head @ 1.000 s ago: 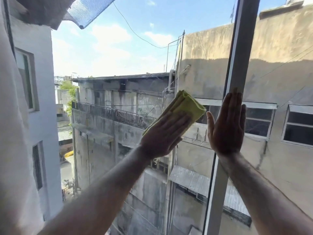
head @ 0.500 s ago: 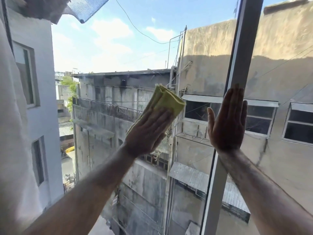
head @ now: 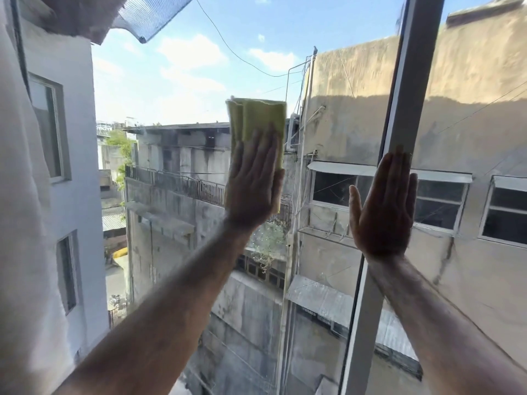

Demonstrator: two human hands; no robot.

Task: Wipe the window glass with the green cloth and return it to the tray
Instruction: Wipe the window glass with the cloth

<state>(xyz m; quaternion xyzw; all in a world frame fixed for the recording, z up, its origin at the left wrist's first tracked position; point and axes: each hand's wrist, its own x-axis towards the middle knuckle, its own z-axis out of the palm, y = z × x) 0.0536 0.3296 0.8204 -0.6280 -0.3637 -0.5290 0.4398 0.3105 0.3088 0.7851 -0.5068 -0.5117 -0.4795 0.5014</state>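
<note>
A folded green cloth lies flat against the window glass, standing upright near the middle of the view. My left hand presses on its lower half with the fingers straight and together, pointing up. My right hand is flat against the grey window frame to the right, palm on the frame and glass, fingers up, holding nothing. The tray is not in view.
A white curtain hangs along the left edge. The grey frame post runs from top to bottom on the right and divides two panes. Through the glass I see neighbouring buildings, a wire and sky.
My left hand has slid the cloth left and upward across the glass and turned it from tilted right to upright. My right hand has stayed on the frame.
</note>
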